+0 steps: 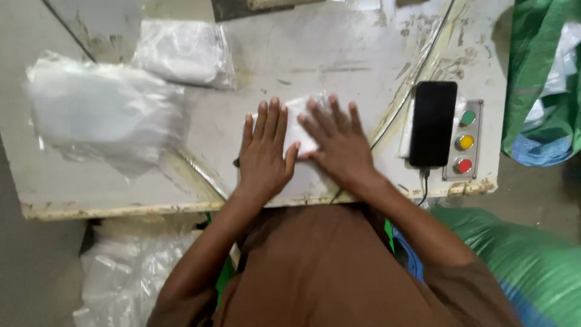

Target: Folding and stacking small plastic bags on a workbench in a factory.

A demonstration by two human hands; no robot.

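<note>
Lap: brown garment [327, 266] fills the near edge; green sack [526, 254] to the right; clear plastic [127, 272] lower left.
Left hand [263, 151]: flat, fingers spread open, palm down on the white packet [301, 127]; gripping nothing.
Right hand [339, 145]: flat too, fingers splayed, pressing the same packet; just beside the left.
Packet: on the worn white table [339, 60], near its front edge, between and under both hands.
Right of hands: black phone [433, 124] with cable; button panel [465, 142] with green, yellow, red.
Far left: two bagged white bundles [103, 109]; [184, 51].
</note>
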